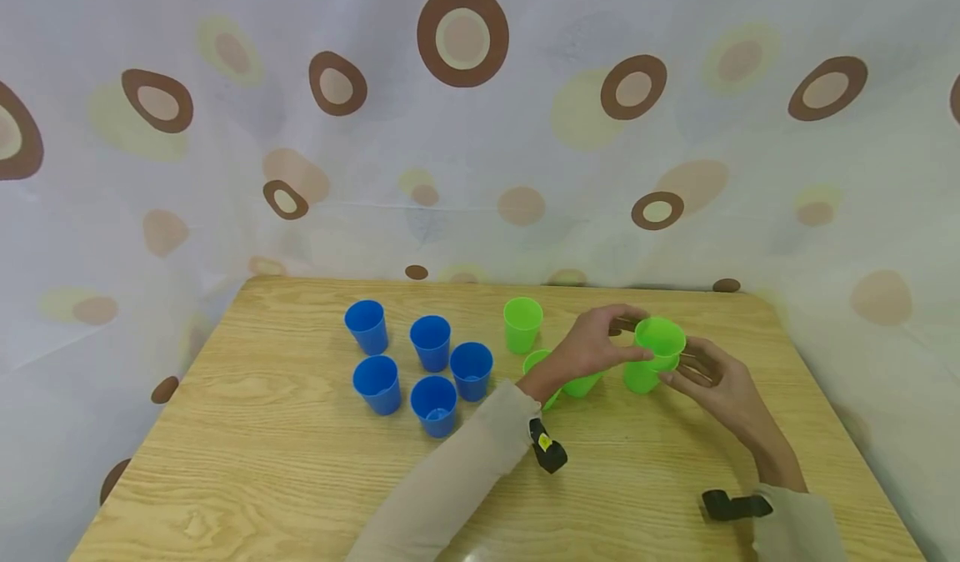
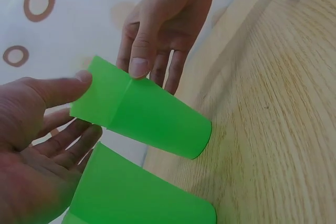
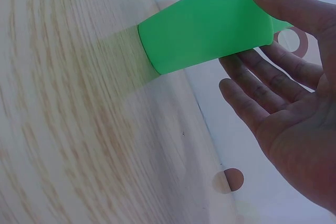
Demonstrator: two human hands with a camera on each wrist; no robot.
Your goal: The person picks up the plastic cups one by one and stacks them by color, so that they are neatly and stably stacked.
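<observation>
Two green cups stand nested on the right part of the table. My left hand (image 1: 596, 343) pinches the upper green cup (image 1: 660, 337) near its rim, thumb in front and fingers behind. The lower green cup (image 1: 640, 378) stands on the wood, and my right hand (image 1: 722, 388) holds it near its rim from the right. In the left wrist view the upper cup sits partly inside the lower cup (image 2: 163, 121). Beside them is another green cup (image 2: 136, 192). The right wrist view shows my right thumb on the lower cup (image 3: 205, 27), fingers along its other side.
Several blue cups (image 1: 431, 343) stand upright at the table's left middle. A green cup (image 1: 522, 325) stands behind my left forearm; two more, one green cup (image 1: 536, 361) and another green cup (image 1: 581, 384), are partly hidden by it. A patterned curtain (image 1: 465, 145) hangs behind the table (image 1: 285, 479).
</observation>
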